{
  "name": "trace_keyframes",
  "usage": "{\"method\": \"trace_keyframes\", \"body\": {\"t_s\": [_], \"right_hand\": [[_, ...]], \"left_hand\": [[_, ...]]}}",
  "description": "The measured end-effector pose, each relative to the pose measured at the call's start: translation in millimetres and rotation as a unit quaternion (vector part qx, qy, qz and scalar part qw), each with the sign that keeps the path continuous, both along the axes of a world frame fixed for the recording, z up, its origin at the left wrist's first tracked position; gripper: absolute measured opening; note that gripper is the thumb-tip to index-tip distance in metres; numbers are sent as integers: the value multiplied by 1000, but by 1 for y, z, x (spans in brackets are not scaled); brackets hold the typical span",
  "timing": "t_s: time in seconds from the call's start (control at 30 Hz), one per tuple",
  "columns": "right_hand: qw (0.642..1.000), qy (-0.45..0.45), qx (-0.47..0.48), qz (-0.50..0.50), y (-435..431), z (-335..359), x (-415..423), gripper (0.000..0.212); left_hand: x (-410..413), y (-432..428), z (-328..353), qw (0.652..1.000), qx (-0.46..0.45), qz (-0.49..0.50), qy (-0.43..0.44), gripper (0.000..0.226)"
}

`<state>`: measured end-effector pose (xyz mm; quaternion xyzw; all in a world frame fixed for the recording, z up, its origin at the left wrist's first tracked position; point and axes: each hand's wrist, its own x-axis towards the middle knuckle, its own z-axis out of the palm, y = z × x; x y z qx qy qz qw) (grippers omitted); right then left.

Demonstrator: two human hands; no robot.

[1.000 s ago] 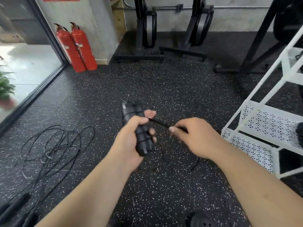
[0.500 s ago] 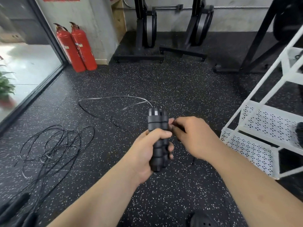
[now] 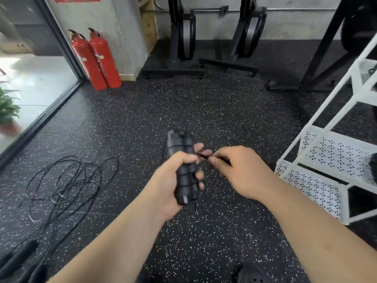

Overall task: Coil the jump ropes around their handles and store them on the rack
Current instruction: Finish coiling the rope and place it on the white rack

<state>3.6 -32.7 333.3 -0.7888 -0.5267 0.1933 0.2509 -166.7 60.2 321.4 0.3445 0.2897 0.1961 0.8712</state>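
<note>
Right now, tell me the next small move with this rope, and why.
Probably wind the rope around the handles: the left hand grips both handles together, and the right hand pinches the rope taut just beside them, ready to be carried round.

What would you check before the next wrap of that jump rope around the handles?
1. Left hand grips both handles together: ok.
2. Right hand pinches the rope beside the handles: ok.
3. Rope runs straight between the hands: ok.
4. How much rope is left to wind: cannot tell, hidden behind the hands.
5. White rack stands near on the right: ok.
6. Loose ropes on the floor, uncoiled: not ok.
</note>
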Motion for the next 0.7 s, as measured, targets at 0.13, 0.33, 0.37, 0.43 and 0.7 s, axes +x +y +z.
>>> {"method": "trace_keyframes", "body": {"t_s": [0.13,0.33,0.37,0.43,0.7], "right_hand": [[1000,-9,-11,17,0,-2,-1,15],[998,8,-64,24,-5,4,7,24],[998,0,-59,19,-5,5,8,22],[999,-26,-48,-7,-4,8,9,18],[987,-110,-80,-90,-11,-3,32,26]], "left_hand": [[8,-14,-1,999,7,-29,13,50],[-7,26,6,996,-1,87,9,58],[-8,28,7,996,1,87,21,54],[-9,29,7,994,36,64,84,42],[-21,26,3,573,637,-84,509,40]]}}
